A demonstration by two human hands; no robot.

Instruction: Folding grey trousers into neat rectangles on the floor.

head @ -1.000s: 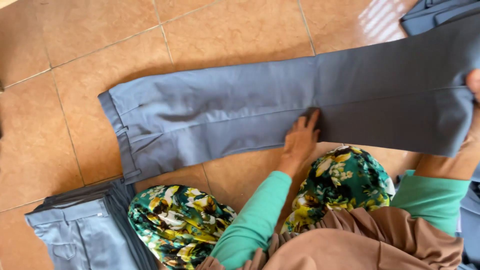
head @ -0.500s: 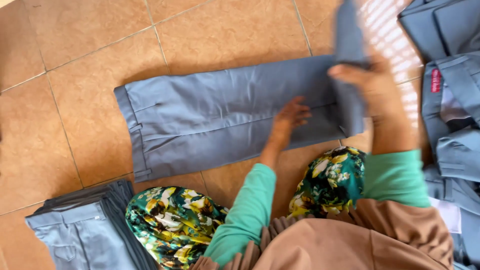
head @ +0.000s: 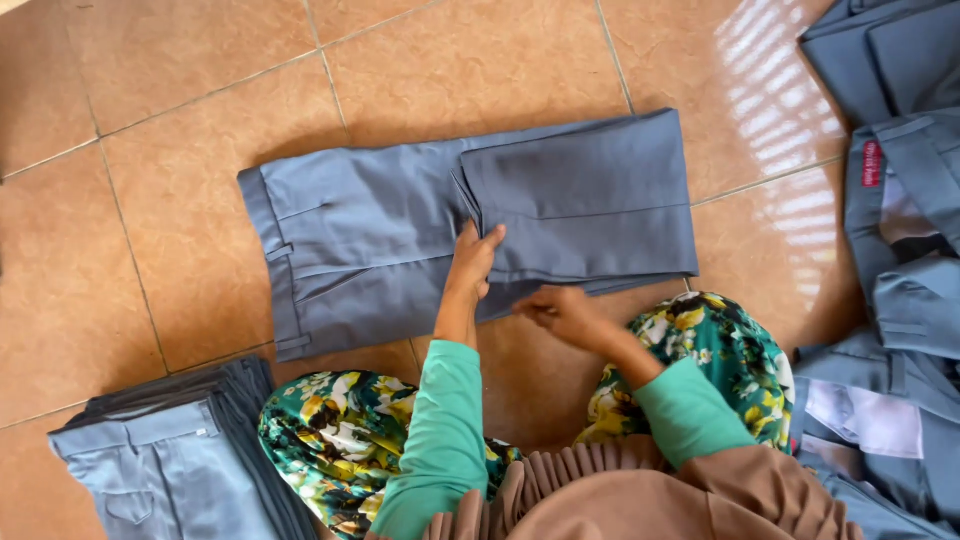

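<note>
in the head view, my left hand [head: 474, 262] lay flat on the grey trousers [head: 470, 225], fingers stretched out and together, palm down, pressing right at the edge where the folded-over leg part met the seat part. it gripped nothing; it only pressed the cloth. my right hand [head: 560, 310] hovered at the near hem of the same trousers, fingers loosely curled, the tips just at the cloth's lower edge; i could not tell whether they pinched the fabric or only touched it. the trousers lay spread on the tiled floor [head: 180, 200] in front of my knees, waistband to the left, the legs doubled back over so the fold sat to the right. my sleeves were green, and my floral skirt [head: 340, 440] covered both knees just below the trousers. to my left, near my knee, sat a stack of folded grey trousers [head: 170, 460]. to my right lay a loose heap of unfolded grey garments [head: 900, 200], well apart from the pair under my hands.
</note>
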